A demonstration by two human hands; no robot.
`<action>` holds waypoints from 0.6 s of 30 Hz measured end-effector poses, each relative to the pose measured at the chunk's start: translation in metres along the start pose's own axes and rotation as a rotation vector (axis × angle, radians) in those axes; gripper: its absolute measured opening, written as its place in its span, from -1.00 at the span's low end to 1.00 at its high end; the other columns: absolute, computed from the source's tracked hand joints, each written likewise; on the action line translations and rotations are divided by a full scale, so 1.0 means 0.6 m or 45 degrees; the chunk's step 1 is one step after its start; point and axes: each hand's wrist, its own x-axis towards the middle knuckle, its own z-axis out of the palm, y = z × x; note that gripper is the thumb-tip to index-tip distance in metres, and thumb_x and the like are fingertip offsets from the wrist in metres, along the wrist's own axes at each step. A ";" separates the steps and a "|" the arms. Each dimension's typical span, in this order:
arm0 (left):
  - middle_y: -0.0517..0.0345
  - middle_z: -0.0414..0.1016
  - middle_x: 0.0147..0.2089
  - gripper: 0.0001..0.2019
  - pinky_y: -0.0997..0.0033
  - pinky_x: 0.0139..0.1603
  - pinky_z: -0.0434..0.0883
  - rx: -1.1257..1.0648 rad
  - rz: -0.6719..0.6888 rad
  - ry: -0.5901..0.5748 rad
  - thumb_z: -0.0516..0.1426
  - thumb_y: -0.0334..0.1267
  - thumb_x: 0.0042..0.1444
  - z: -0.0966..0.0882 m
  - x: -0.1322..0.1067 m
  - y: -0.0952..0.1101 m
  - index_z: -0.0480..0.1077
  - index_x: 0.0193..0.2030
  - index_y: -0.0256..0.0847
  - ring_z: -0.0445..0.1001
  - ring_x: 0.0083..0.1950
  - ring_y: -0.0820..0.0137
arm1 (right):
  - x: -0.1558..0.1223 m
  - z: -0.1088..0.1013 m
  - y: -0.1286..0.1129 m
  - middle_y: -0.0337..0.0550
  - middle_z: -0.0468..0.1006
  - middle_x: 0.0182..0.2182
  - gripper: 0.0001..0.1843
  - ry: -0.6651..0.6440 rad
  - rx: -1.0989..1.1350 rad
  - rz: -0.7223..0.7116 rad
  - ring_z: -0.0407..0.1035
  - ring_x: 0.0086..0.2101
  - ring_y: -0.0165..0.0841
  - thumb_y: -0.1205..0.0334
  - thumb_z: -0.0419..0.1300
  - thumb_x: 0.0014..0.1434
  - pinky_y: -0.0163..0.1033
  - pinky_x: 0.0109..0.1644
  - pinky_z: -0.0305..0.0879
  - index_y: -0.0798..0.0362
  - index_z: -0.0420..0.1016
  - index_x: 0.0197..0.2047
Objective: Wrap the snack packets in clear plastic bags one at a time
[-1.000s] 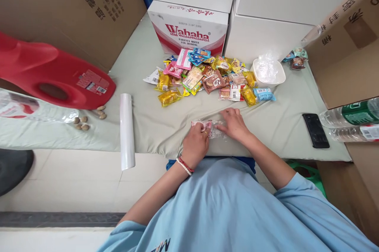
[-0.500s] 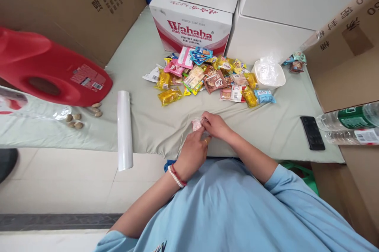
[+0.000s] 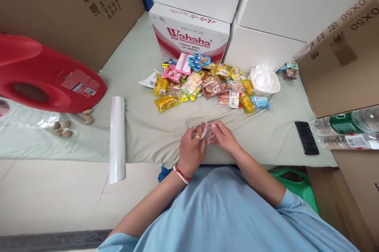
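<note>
A small pinkish-white piece in clear plastic film (image 3: 211, 135) is held between my two hands, just above the front part of the cloth-covered table (image 3: 156, 141). My left hand (image 3: 192, 147), with a ring and bead bracelets, grips its left end with closed fingers. On the other end, my right hand (image 3: 227, 140) pinches the film between thumb and fingers. What exactly the piece is, I cannot make out. Beyond my hands lies a heap of wrapped snacks (image 3: 192, 83) in yellow, pink, brown and blue packets.
A roll of clear film (image 3: 117, 139) overhangs the front edge at left, near a red jug (image 3: 53, 80) and several brown nuts (image 3: 65, 132). Right of the snacks are a white bowl (image 3: 274, 88) with plastic inside, a phone (image 3: 306, 138) and bottles (image 3: 346, 123). A Wahaha carton (image 3: 189, 32) stands behind.
My hands have moved apart from their overlapped position, the right one shifting rightward, and more of the film-wrapped piece shows between them. The view has shifted slightly.
</note>
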 end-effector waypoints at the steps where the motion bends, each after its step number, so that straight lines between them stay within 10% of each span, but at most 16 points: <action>1: -0.13 0.51 0.15 -0.62 0.02 0.19 0.52 -0.014 0.125 -0.007 0.07 -0.35 0.32 0.005 -0.005 0.010 0.44 0.23 -0.14 0.49 0.22 0.12 | -0.007 -0.002 0.007 -0.14 0.61 -0.15 -0.62 0.018 0.072 0.006 0.54 -0.21 -0.22 -0.21 0.06 0.38 -0.07 -0.09 0.53 -0.10 0.32 0.02; 5: -0.14 0.52 0.23 -0.69 -0.24 0.42 0.36 -0.138 0.572 -0.124 0.05 -0.50 0.24 0.029 -0.021 0.039 0.52 0.00 -0.15 0.33 0.45 0.04 | -0.031 -0.021 0.041 -0.09 0.62 0.02 -0.50 0.143 0.119 -0.076 0.51 0.01 -0.20 -0.20 0.25 0.28 -0.03 0.21 0.42 -0.08 0.39 0.14; 10: -0.13 0.54 0.18 -0.68 0.07 0.30 0.51 -0.340 0.676 -0.221 0.09 -0.52 0.26 0.022 -0.025 0.003 0.44 0.08 -0.18 0.40 0.41 0.16 | -0.061 -0.111 0.062 -0.15 0.63 -0.04 -0.47 0.269 0.441 -0.020 0.52 -0.12 -0.23 -0.15 0.37 0.19 -0.13 -0.03 0.48 -0.09 0.49 0.13; 18: -0.13 0.59 -0.02 -0.81 -0.24 0.24 0.43 -0.012 0.152 0.030 0.22 -0.17 0.17 -0.040 -0.055 -0.208 0.57 -0.11 -0.13 0.55 0.12 -0.08 | -0.014 -0.486 -0.005 -0.21 0.61 -0.08 -0.48 1.272 0.589 -0.431 0.51 -0.19 -0.35 0.38 0.24 -0.04 -0.20 -0.10 0.51 -0.08 0.44 0.04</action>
